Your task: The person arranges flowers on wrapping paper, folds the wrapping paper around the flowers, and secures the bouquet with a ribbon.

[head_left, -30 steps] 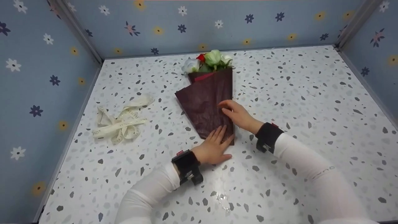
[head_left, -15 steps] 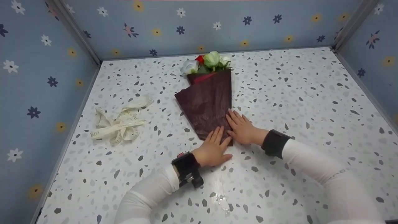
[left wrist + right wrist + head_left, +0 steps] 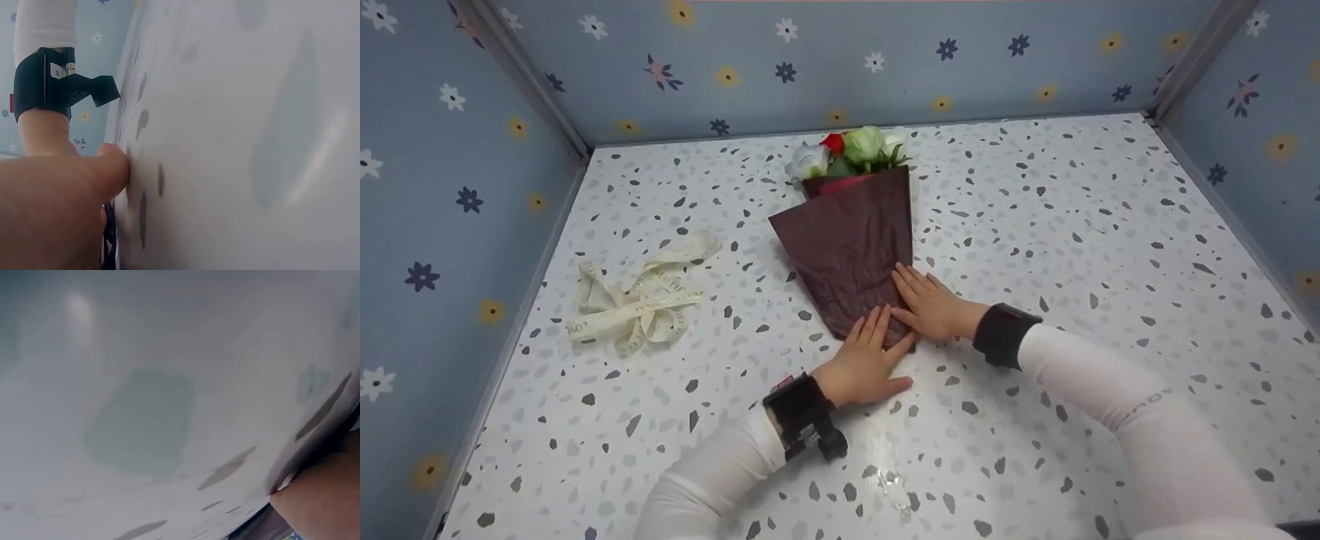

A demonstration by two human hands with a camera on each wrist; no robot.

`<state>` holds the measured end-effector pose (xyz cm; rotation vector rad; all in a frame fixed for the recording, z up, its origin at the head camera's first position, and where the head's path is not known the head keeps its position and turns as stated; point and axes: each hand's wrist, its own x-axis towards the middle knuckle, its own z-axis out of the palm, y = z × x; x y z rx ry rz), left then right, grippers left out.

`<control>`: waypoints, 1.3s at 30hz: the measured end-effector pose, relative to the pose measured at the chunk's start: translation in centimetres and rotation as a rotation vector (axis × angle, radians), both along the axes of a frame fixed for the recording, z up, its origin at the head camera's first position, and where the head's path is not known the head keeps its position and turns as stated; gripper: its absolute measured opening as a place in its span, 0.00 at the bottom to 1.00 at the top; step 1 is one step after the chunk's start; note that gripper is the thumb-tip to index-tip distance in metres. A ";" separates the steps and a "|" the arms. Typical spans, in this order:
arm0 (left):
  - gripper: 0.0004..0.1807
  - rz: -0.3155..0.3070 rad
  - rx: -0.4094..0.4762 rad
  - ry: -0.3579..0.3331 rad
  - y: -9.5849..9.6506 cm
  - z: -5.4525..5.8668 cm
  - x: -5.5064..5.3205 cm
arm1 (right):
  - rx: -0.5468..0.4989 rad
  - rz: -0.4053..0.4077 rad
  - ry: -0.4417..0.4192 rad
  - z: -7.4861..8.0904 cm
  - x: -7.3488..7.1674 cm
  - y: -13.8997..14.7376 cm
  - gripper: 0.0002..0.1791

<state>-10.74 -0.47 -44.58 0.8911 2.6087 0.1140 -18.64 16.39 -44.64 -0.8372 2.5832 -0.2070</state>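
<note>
A bouquet in dark maroon wrapping paper lies on the speckled table, narrow end toward me. Out of its top show a pale blue flower, a red one and a light green one. My left hand lies flat with spread fingers over the narrow bottom end. Along the lower right edge, my right hand rests its straight fingers on the paper, thumb beside the left fingertips. In the left wrist view the left thumb touches the tabletop. The right wrist view shows part of the right hand.
A loosely heaped cream ribbon with printed lettering lies on the left of the table. Blue flower-patterned panels border the back and both sides. A small clear, shiny strip lies near the front.
My right hand has come down from the middle of the wrapping to its lower right edge, its bent fingers now flat. The left hand stays on the bottom end. The view has shifted slightly.
</note>
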 end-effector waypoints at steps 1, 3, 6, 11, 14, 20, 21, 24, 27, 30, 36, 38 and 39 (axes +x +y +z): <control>0.39 -0.001 0.005 0.003 0.0 0.0 0.0 | -0.004 -0.007 0.001 0.0 -0.2 0.0 0.37; 0.40 -0.001 0.022 0.009 -0.1 0.0 0.0 | -0.007 -0.023 0.004 0.1 -0.7 -0.1 0.37; 0.40 -0.001 0.030 0.008 -0.1 0.1 -0.1 | -0.007 -0.048 0.020 0.2 -1.4 -0.1 0.38; 0.39 -0.022 0.055 0.035 -0.2 0.4 -0.4 | 0.006 -0.076 0.051 0.5 -2.5 -0.2 0.39; 0.40 -0.040 0.060 0.053 -0.3 0.6 -0.5 | 0.019 -0.084 0.062 0.7 -2.6 -0.1 0.39; 0.43 -0.074 0.061 0.069 -0.6 0.7 0.2 | 0.050 -0.090 0.077 1.3 -1.6 0.0 0.39; 0.43 -0.074 0.062 0.070 -0.7 0.7 0.3 | 0.057 -0.096 0.075 1.4 -1.6 -0.1 0.40; 0.43 -0.069 0.064 0.071 -1.0 0.4 0.6 | 0.085 -0.127 0.057 1.4 -2.2 -0.3 0.40; 0.43 -0.069 0.069 0.066 -1.1 -0.1 1.0 | 0.111 -0.177 0.027 1.1 -3.5 -0.5 0.41; 0.42 -0.072 0.079 0.060 -1.1 -0.5 1.4 | 0.133 -0.219 0.001 0.7 -5.1 -0.5 0.43; 0.42 -0.065 0.100 0.078 -1.1 -0.7 1.5 | 0.125 -0.286 0.004 0.6 -8.3 -0.6 0.45; 0.42 -0.060 0.108 0.075 -1.0 -0.6 1.4 | 0.119 -0.300 0.007 0.8 -9.3 -0.5 0.45; 0.41 -0.058 0.110 0.076 -1.0 -0.5 1.3 | 0.120 -0.305 0.009 0.9 -9.7 -0.5 0.45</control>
